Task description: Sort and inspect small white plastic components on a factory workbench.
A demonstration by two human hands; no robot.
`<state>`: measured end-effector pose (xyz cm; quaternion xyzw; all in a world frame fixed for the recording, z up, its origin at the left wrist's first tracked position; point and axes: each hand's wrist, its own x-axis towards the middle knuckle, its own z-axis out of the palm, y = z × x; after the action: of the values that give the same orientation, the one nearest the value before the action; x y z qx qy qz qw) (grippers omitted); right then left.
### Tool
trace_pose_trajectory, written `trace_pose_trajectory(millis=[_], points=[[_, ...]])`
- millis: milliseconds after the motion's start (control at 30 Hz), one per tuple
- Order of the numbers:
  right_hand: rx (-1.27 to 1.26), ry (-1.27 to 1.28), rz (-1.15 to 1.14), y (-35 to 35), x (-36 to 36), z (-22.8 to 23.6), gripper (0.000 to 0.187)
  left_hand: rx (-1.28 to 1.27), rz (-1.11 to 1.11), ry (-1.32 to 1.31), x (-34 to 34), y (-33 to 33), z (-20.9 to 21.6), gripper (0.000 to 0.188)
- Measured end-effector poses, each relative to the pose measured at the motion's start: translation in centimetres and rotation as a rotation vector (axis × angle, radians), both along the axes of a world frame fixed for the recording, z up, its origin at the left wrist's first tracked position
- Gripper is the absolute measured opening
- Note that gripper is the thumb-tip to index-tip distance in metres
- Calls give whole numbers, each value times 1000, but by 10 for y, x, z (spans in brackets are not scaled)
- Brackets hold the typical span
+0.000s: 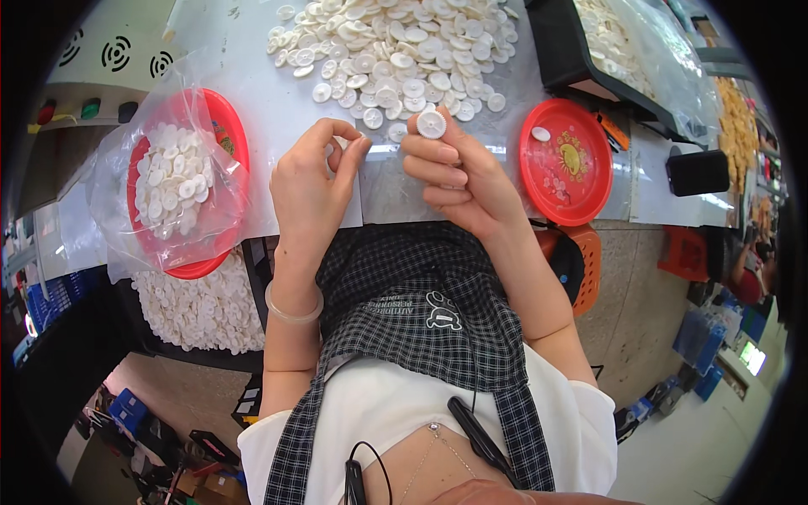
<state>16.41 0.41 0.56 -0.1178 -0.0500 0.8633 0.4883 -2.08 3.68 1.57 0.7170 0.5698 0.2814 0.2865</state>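
My right hand point(459, 172) pinches a small white plastic gear point(432, 124) between thumb and fingers, its toothed face turned up, while its other fingers curl beneath. Beside it, my left hand point(316, 177) is closed with thumb and forefinger tips together. Whatever lies in that pinch is too hidden to name. Just beyond both hands spreads a large heap of similar white plastic gears point(404, 50) on the table. The two hands are apart from each other, over the table's near edge.
At left a red plate point(239, 126) bears a clear bag of white gears point(172, 181); a bin of white parts point(202, 307) stands below. To the right are a red plate point(539, 181) with one white piece, a black box point(560, 50) of parts and a black phone-like device point(698, 172).
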Motion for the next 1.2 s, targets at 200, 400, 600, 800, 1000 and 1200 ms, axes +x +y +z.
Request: trace_pose_trajectory(millis=[200,400,600,800,1000,1200], points=[[-106,346,11,-9,-5,6,35,90,-10,54,2,-2,-5,14],[-78,328,16,-11,-6,5,35,112,26,-22,0,-3,-11,15],[103,5,-42,-14,-5,6,31,-795,-191,-1446,-12,-11,-1,30],[283,-356,-166,-15,0,8,33,-1263,-347,-2082,-7,-20,-13,21],[499,-509,-233,-13,15,-5,32,-1185,-442,-1939,-4,-22,-15,25],[355,-800,-257,-11,16,4,25,-928,-381,-1757,-13,-16,-2,17]])
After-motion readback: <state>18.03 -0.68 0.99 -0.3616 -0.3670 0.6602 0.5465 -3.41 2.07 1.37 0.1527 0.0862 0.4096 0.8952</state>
